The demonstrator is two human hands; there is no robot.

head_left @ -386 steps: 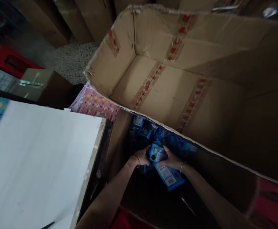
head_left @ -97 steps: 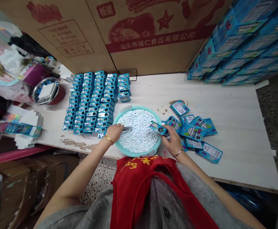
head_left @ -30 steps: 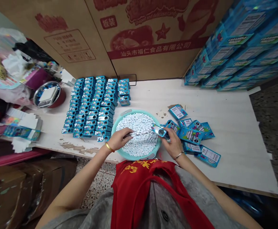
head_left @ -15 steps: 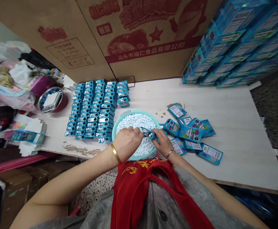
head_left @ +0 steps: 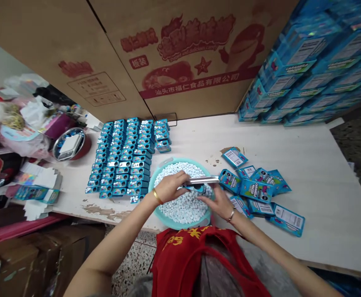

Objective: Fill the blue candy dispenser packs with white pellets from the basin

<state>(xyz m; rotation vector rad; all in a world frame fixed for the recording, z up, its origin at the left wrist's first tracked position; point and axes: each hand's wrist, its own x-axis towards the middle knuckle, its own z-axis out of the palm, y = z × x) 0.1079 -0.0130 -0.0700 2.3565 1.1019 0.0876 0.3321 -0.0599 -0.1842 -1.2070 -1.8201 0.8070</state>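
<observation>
A small blue candy box [head_left: 199, 189] is held over a round turquoise basin [head_left: 156, 210] full of white candy pellets [head_left: 185, 210]. My left hand [head_left: 172, 187] is closed at the box's left end, fingers above and thumb below. My right hand [head_left: 218, 201] grips its right end, thumb along the near side. Across the top of the box runs a long shiny silver strip [head_left: 203, 180]; I cannot tell whether it is a separate piece or part of the box. The box's underside is hidden.
To the left stand several rows of upright blue boxes [head_left: 123, 163], with white pellets at many openings. Flat blue boxes [head_left: 256, 189] lie piled at right. Tall cartons [head_left: 186, 78] and stacked blue packs [head_left: 298, 82] line the back. A metal bowl [head_left: 69, 144] holds a white device.
The view has shifted, so the table sits lower in the picture. Both hands still hold the box, which is turned differently, and the long silver strip now shows along it.
</observation>
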